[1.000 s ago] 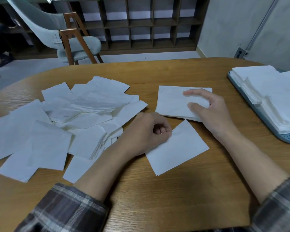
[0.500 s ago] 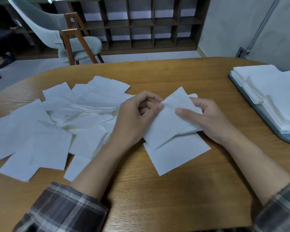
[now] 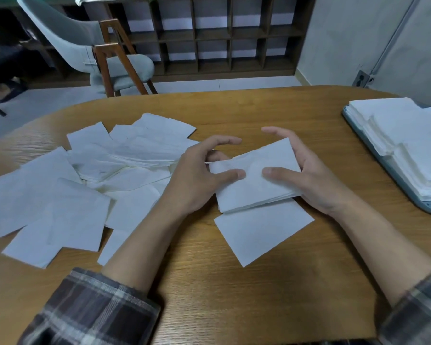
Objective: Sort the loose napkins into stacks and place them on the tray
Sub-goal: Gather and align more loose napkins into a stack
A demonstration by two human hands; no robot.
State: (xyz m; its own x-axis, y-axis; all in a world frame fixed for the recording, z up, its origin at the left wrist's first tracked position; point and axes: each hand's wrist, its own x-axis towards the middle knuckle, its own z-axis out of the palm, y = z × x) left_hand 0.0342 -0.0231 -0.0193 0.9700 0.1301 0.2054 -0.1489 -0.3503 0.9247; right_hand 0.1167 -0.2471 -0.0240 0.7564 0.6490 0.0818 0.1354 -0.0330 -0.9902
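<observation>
A small stack of white napkins [image 3: 255, 185] is held between both hands just above the wooden table [image 3: 234, 295]. My left hand [image 3: 199, 178] pinches its left edge with thumb on top. My right hand [image 3: 306, 175] grips its right edge, thumb on top and fingers behind. A single napkin [image 3: 261, 232] lies flat on the table just under the stack. Several loose napkins [image 3: 85, 185] lie scattered in a heap at the left. A blue-grey tray [image 3: 381, 160] at the right edge carries stacks of napkins [image 3: 408, 135].
A pale green chair with wooden legs [image 3: 110, 63] stands beyond the far table edge. Behind it is a dark wooden shelf unit [image 3: 222, 33]. A wall socket [image 3: 363, 79] sits low on the right wall. Another person's foot in a sandal [image 3: 8, 90] shows at far left.
The left hand took a napkin from the table and laid it on the stack. The right hand lifted the stack. Both hands now hold it squared between them.
</observation>
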